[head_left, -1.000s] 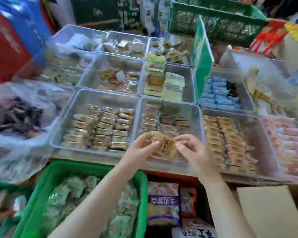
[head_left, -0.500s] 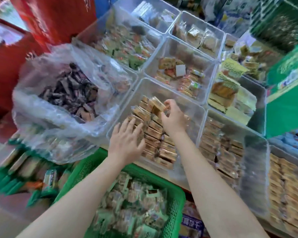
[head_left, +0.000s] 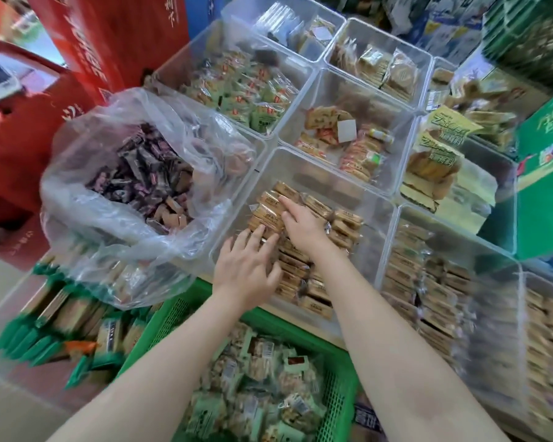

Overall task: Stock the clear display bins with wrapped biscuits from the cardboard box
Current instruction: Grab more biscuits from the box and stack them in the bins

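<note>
Both hands are inside one clear bin [head_left: 377, 205], arranging the wrapped biscuits [head_left: 342, 218] that lie there in rows. The left hand [head_left: 248, 266] rests with straight, spread fingers on the near rows, holding nothing. The right hand [head_left: 300, 223] also lies flat, with its fingers stretched over the packets at the far end of the left row. This looks like the tidying step after placing a packet. The cardboard box is not in view, so the next move probably needs a reach back to it for more biscuits.
</note>
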Motion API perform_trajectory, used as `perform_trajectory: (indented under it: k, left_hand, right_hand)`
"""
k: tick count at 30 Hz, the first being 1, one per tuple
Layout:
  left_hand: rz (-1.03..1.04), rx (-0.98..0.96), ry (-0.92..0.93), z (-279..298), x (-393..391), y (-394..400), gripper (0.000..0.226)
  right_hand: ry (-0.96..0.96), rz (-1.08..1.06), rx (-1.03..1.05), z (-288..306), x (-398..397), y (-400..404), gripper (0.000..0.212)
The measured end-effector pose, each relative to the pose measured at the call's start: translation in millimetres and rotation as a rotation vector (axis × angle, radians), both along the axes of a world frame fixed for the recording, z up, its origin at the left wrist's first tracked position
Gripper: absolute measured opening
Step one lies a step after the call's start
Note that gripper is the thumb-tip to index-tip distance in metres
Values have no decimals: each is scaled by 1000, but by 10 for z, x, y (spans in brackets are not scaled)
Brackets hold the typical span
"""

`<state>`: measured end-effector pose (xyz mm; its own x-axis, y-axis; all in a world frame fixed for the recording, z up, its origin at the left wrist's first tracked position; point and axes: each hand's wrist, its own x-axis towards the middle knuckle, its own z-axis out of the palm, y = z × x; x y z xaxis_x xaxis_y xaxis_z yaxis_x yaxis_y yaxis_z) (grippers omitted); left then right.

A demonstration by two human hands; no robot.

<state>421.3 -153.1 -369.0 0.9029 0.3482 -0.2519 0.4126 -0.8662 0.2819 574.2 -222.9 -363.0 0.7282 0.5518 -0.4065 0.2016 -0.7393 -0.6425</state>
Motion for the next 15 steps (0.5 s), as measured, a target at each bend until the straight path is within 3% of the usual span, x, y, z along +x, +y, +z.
perform_trajectory:
  k: [4,8,11,15]
  left_hand:
    - [-19,-3,47,44,-5,-4,63]
    - [13,22,-38,170,29,-364,62]
    - [-108,-116,-158,428,132,-1231,43]
    - [-284,-322,-77,778,247,-2734,26]
  right_hand:
    - [13,-147,185,184,-324,-524,48]
    - [63,-338,279,467,-677,-1487,29]
    - [90,-489,321,700,-911,-2433,29]
    - [25,-778,402,1074,-1209,-3865,29]
